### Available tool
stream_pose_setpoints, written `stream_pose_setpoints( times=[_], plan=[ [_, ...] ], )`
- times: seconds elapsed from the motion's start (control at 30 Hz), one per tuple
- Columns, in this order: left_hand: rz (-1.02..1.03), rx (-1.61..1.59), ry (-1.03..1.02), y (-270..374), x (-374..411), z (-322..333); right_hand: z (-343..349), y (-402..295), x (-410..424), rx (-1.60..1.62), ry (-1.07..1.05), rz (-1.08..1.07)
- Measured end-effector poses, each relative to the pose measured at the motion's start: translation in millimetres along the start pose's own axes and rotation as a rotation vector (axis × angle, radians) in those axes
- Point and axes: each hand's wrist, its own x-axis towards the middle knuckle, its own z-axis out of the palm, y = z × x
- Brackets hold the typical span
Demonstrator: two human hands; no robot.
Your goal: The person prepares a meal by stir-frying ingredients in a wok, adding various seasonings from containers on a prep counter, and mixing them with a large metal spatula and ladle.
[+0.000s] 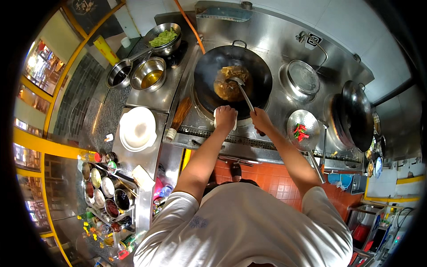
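A large black wok (206, 71) stands on the burner before me, steaming. In it, brown food (230, 90) lies in a sauce. My left hand (226, 117) grips the wok's near edge through a folded white cloth (234, 124); the handle beneath is hidden. In my right hand (262, 120) is the handle of a metal ladle (246, 96), whose bowl rests on the food. Right of that hand, a perforated strainer (303, 121) holds cut red and green peppers (301, 132).
A lidded metal pot (303, 77) and another wok (357, 115) stand to the right. On the left are a bamboo brush (181, 113), white bowls (137, 129), a bowl of oil (148, 75), green vegetables in a colander (163, 37), and a tray of seasoning pots (107, 187).
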Motion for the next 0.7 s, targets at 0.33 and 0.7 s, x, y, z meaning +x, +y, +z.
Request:
stream_pose_setpoints(
  times=[0.33, 0.7],
  plan=[
    [-0.050, 0.046, -0.138, 0, 9, -7, -34, -34, -68, 0.124, -0.015, 0.060],
    [-0.080, 0.033, -0.064, -1, 2, -5, -23, -21, -59, 0.026, -0.024, -0.010]
  ],
)
